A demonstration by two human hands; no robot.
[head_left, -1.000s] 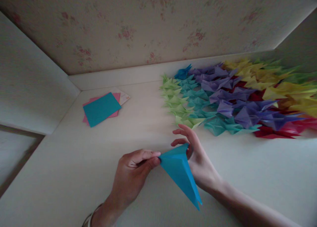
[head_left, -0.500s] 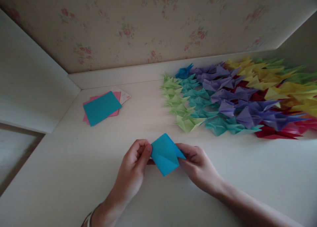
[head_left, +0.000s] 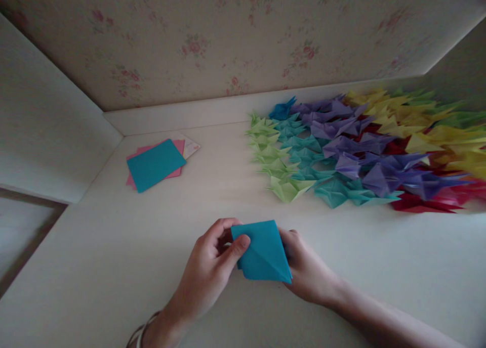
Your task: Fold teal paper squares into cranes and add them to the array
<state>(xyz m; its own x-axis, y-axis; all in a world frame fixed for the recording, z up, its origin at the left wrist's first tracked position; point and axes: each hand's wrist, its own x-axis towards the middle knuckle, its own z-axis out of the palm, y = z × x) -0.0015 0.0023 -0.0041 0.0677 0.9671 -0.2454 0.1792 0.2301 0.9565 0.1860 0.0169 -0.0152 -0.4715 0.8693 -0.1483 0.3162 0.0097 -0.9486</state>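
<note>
Fingers and thumb of the left hand (head_left: 207, 269) pinch the folded blue paper (head_left: 264, 254) at its left side, thumb pressed flat on the face; those of the right hand (head_left: 309, 269) go behind its right edge, mostly hidden, so I cannot tell how they grip. That paper is between the two hands, over the near middle of a white tabletop (head_left: 144, 252), which meets a wall (head_left: 235, 44) papered with faded pink roses. Crowded along the right lie rows of folded paper figures: purple (head_left: 379, 178), yellow (head_left: 395, 116), teal (head_left: 334, 192), red (head_left: 421, 205) and, on the left flank, pale green (head_left: 290, 187). Well apart at the left is a small pile, a teal sheet (head_left: 155, 166) over pink paper (head_left: 180, 146), with a white card (head_left: 191, 146) poking out. One blue figure (head_left: 281, 110) sits at the back of the rows, and a thin band (head_left: 140, 333) circles the left wrist.
</note>
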